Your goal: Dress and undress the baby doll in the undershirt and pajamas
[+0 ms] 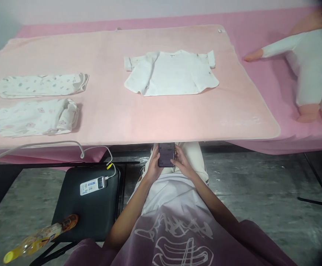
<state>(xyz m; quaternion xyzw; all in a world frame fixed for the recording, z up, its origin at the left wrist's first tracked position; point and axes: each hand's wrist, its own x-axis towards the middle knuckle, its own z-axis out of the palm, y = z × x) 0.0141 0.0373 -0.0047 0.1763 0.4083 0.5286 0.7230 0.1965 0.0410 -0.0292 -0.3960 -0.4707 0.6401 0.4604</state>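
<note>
Low over my lap, just under the front edge of the table, a dark smartphone (166,156) is held upright between both hands. My left hand (154,165) wraps its left side, with the thumb along the edge. On the right side my right hand (182,162) closes round the phone, its thumb reaching over the lower part of the screen. What the screen shows is too dim to read. Beyond the phone, a small white baby shirt (174,74) lies spread flat on a pale pink mat (108,118), its sleeves out to both sides.
Two folded patterned baby garments (41,85) lie at the mat's left. A doll (313,66) in white clothes lies at the right on a pink cloth (263,33). On a black stool (94,218) beside me are a cabled white power bank (92,185) and a yellow-capped bottle (39,238).
</note>
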